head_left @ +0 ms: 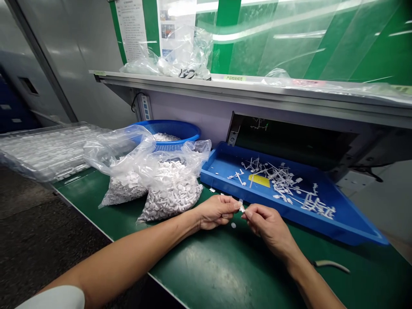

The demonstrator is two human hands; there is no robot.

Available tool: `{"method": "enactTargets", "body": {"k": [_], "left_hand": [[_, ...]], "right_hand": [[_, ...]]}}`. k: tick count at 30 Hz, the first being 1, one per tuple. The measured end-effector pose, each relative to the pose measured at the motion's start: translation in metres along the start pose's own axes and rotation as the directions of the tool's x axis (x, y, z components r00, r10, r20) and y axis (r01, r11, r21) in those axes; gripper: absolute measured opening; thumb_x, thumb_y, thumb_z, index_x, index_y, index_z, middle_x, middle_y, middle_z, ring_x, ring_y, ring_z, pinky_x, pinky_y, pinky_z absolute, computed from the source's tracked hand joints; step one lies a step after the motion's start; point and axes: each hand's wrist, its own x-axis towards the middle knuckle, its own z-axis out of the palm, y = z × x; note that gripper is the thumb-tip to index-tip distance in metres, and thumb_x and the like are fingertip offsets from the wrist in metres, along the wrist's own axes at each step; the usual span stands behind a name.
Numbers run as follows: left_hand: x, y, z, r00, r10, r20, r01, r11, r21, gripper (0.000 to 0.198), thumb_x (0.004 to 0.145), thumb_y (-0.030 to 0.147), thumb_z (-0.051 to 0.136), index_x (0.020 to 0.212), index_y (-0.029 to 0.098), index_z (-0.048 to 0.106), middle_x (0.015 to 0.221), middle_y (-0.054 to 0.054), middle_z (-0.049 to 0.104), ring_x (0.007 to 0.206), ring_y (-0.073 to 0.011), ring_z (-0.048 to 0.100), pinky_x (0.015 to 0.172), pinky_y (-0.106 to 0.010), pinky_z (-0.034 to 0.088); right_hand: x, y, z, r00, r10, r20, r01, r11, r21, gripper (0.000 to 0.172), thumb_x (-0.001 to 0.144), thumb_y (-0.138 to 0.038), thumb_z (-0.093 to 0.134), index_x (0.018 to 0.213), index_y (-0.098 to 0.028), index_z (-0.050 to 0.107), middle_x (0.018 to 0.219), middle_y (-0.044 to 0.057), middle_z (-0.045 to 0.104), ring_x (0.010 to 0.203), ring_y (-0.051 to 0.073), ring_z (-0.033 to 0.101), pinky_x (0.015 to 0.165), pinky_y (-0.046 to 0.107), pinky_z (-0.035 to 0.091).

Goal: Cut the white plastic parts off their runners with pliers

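Note:
Above the green table (196, 266), my left hand (219, 212) pinches a small white plastic part (242, 208) between thumb and forefinger. My right hand (267, 223) meets it from the other side, its fingertips closed on the same part. The part's exact shape is mostly hidden by my fingers. Just below the hands lies a small white disc (233, 225). Another small white piece (212, 189) rests near the tray's corner. Right behind my hands, a blue tray (322, 229) holds tangled white plastic sprues (283, 178) and a yellow label (259, 180).
Two clear bags of small white parts, a front bag (172, 193) and a rear bag (124, 184), stand left. Behind them are a blue basket (180, 126) and wrapped clear trays (48, 146). A curved tool handle (331, 264) lies by my right forearm. A shelf (251, 88) overhangs the back.

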Motion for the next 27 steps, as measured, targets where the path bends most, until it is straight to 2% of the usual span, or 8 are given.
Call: {"method": "enactTargets", "body": {"k": [8, 12, 15, 18, 21, 24, 27], "left_hand": [[0.002, -0.002, 0.0, 1.0, 0.004, 0.029, -0.003, 1.0, -0.028, 0.045, 0.063, 0.044, 0.084, 0.079, 0.012, 0.058, 0.06, 0.007, 0.038, 0.045, -0.0003, 0.023, 0.037, -0.014, 0.008], [0.005, 0.0, 0.0, 0.998, 0.014, 0.059, -0.007, 0.993, -0.118, 0.038, 0.066, 0.038, 0.082, 0.076, 0.011, 0.056, 0.069, 0.004, 0.046, 0.045, 0.0007, 0.025, 0.037, -0.014, 0.008], [0.007, 0.007, -0.001, 0.996, 0.052, -0.067, -0.069, 0.954, -0.292, 0.023, 0.069, 0.025, 0.073, 0.073, 0.012, 0.054, 0.07, 0.003, 0.046, 0.044, 0.0, 0.027, 0.035, -0.014, 0.008], [0.009, 0.013, -0.005, 0.969, 0.115, -0.218, -0.198, 0.891, -0.409, 0.014, 0.068, 0.021, 0.058, 0.067, 0.015, 0.046, 0.066, 0.004, 0.039, 0.044, -0.0023, 0.03, 0.034, -0.015, 0.012], [0.011, 0.013, -0.011, 0.934, 0.164, -0.316, -0.291, 0.863, -0.413, 0.01, 0.072, 0.025, 0.048, 0.071, 0.016, 0.044, 0.069, 0.003, 0.042, 0.044, -0.0032, 0.031, 0.034, -0.016, 0.013], [0.013, 0.009, -0.013, 0.91, 0.161, -0.382, -0.313, 0.872, -0.376, 0.013, 0.08, 0.028, 0.047, 0.076, 0.016, 0.045, 0.069, 0.003, 0.042, 0.041, -0.0025, 0.027, 0.033, -0.017, 0.009], [0.016, 0.005, -0.011, 0.894, 0.161, -0.418, -0.307, 0.9, -0.309, 0.012, 0.086, 0.027, 0.049, 0.086, 0.015, 0.05, 0.066, 0.005, 0.04, 0.039, -0.0018, 0.026, 0.034, -0.015, 0.009]], "right_hand": [[-0.001, 0.002, -0.004, 0.999, -0.034, 0.031, 0.035, 0.998, -0.052, 0.034, 0.088, -0.047, 0.06, 0.071, -0.018, 0.058, 0.059, -0.003, 0.046, 0.053, 0.01, 0.038, 0.05, 0.024, 0.03], [0.003, 0.012, -0.003, 0.998, -0.047, -0.04, 0.039, 0.98, -0.196, 0.03, 0.093, -0.046, 0.052, 0.084, -0.02, 0.062, 0.063, -0.002, 0.049, 0.054, 0.012, 0.043, 0.049, 0.024, 0.033], [0.005, 0.014, 0.005, 0.995, -0.085, -0.053, 0.067, 0.956, -0.286, 0.031, 0.096, -0.045, 0.045, 0.092, -0.021, 0.063, 0.065, 0.0, 0.051, 0.055, 0.014, 0.047, 0.05, 0.026, 0.037], [0.007, 0.007, 0.023, 0.985, -0.172, 0.008, 0.161, 0.903, -0.398, 0.025, 0.095, -0.042, 0.051, 0.096, -0.022, 0.065, 0.08, 0.003, 0.059, 0.068, 0.018, 0.054, 0.063, 0.029, 0.044], [0.01, 0.0, 0.045, 0.954, -0.266, 0.139, 0.3, 0.818, -0.492, 0.019, 0.088, -0.036, 0.061, 0.104, -0.027, 0.067, 0.103, 0.005, 0.062, 0.087, 0.022, 0.057, 0.079, 0.033, 0.045], [0.016, 0.003, 0.06, 0.917, -0.317, 0.243, 0.399, 0.734, -0.549, 0.014, 0.088, -0.031, 0.059, 0.097, -0.028, 0.07, 0.103, 0.007, 0.062, 0.095, 0.026, 0.055, 0.085, 0.038, 0.044], [0.021, 0.01, 0.061, 0.899, -0.352, 0.261, 0.437, 0.687, -0.581, 0.022, 0.094, -0.028, 0.048, 0.096, -0.027, 0.069, 0.1, 0.008, 0.064, 0.094, 0.025, 0.057, 0.085, 0.038, 0.045]]}}
